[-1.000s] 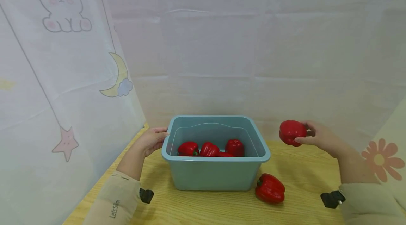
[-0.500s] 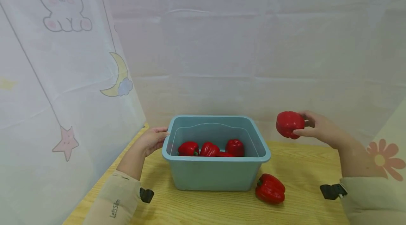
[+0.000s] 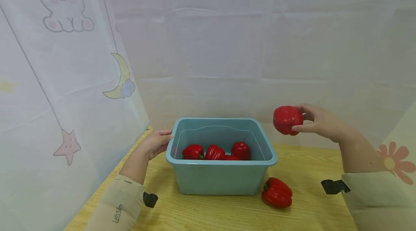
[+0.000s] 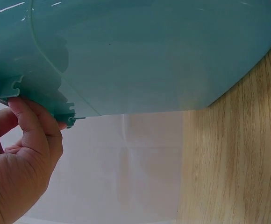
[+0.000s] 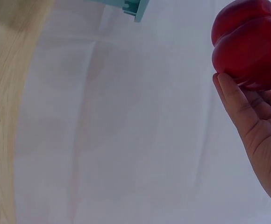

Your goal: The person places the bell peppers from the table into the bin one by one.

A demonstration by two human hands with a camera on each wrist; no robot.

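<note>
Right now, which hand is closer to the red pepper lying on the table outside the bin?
The right hand, which holds another pepper in the air above the pepper on the table. The left hand grips the bin's far left rim.

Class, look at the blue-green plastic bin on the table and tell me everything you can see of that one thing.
The bin is a rectangular tub of smooth blue-green plastic with rounded corners and a rolled-out rim. It stands upright and open-topped on the wooden table, near the white backdrop. Several red peppers lie inside on its bottom. The left hand holds its left rim, with the fingers curled against ribs under the lip. Another pepper on the table lies by its front right corner.
</note>
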